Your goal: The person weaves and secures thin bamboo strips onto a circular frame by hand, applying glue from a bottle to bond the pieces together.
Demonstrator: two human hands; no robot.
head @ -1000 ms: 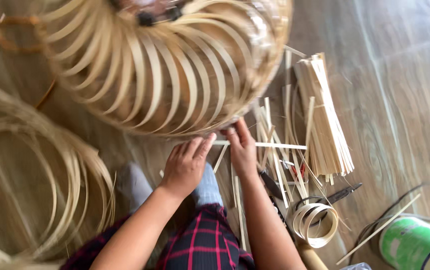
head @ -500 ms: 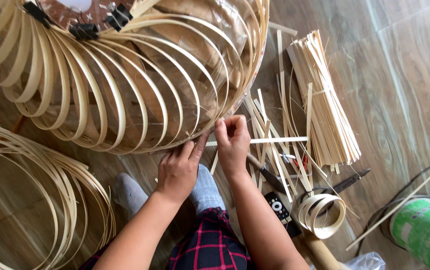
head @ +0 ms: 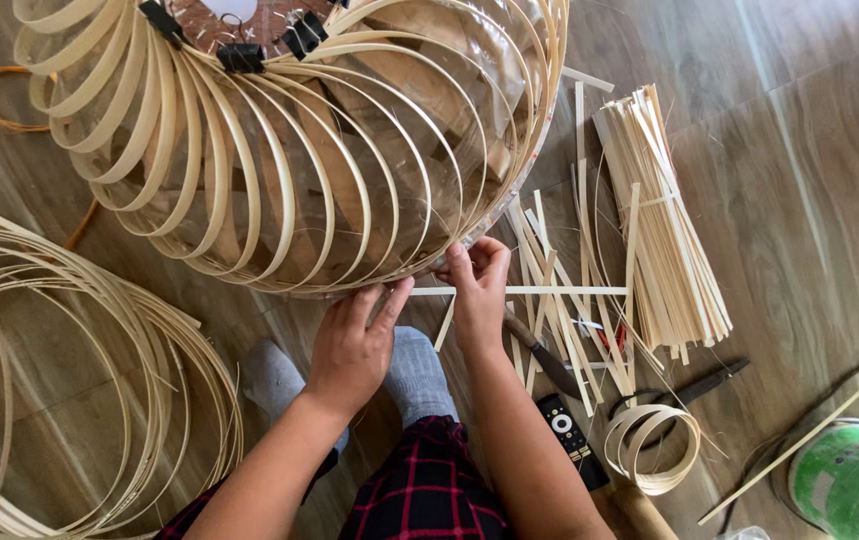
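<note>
Item: round lampshade frame of curved pale bamboo strips (head: 289, 150) | left hand (head: 354, 345) pressed flat on rim | right hand (head: 477, 285) pinched on thin bamboo strip (head: 539, 291) | risk: strip likely snapped if overbent.

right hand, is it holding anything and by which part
The right hand pinches a thin bamboo strip near its left end, at the lower rim of the bamboo lampshade frame. The left hand only rests flat against that rim.

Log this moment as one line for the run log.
left hand: flat on lampshade frame lower rim | right hand: fingers pinch rim by thin strip | floor: strip bundle, coiled hoops, remote
</note>
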